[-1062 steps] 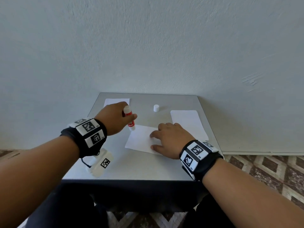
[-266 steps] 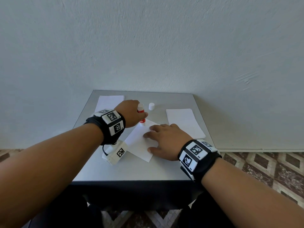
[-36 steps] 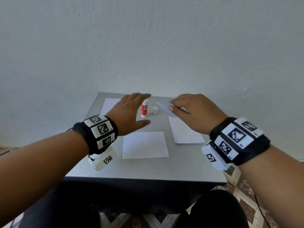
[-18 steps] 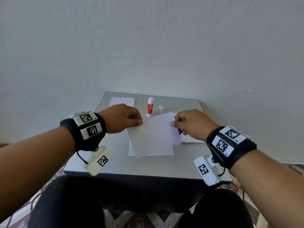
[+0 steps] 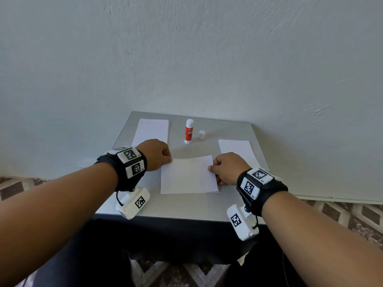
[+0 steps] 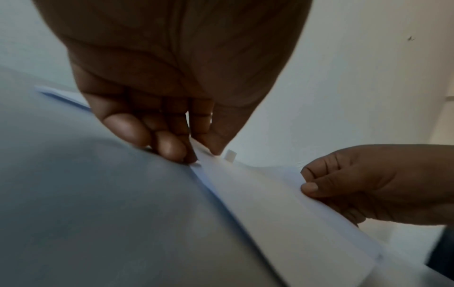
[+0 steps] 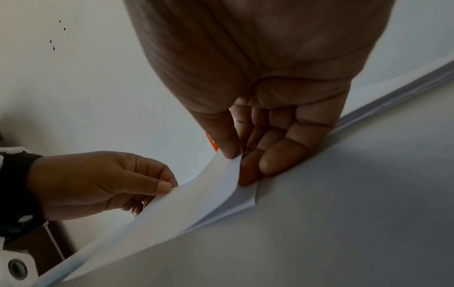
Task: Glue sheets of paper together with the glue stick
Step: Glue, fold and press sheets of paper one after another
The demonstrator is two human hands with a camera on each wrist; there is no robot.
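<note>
A person seated at a small grey surface (image 5: 186, 204) lowers a white top sheet (image 5: 187, 175) onto another sheet (image 7: 245, 200) that lies flat beneath it, its edge just showing along the right side and near corner. The left hand (image 5: 155, 154) pinches the top sheet's far left corner between thumb and curled fingers (image 6: 169, 147), at about 10 o'clock from the sheet's centre; the right hand (image 5: 227, 167) pinches the right edge near the far corner, at about 2 o'clock, thumb on top and fingers (image 7: 277, 161) curled under. In the wrist views the paper sags between the two grips, its far edge raised off the sheet below while its near edge lies down on it.

The glue stick (image 5: 189, 131), red-labelled and uncapped, stands upright at 12 o'clock from the paired sheets, well apart from both hands. Its white cap (image 5: 201, 135) stands just beside it, toward 3 o'clock. A spare sheet (image 5: 152, 131) lies at the far left of the surface, partly behind the left hand, and a second spare sheet (image 5: 238, 150) lies at the far right, just beyond the right hand. A pale plastered wall (image 5: 186, 59) rises behind.
</note>
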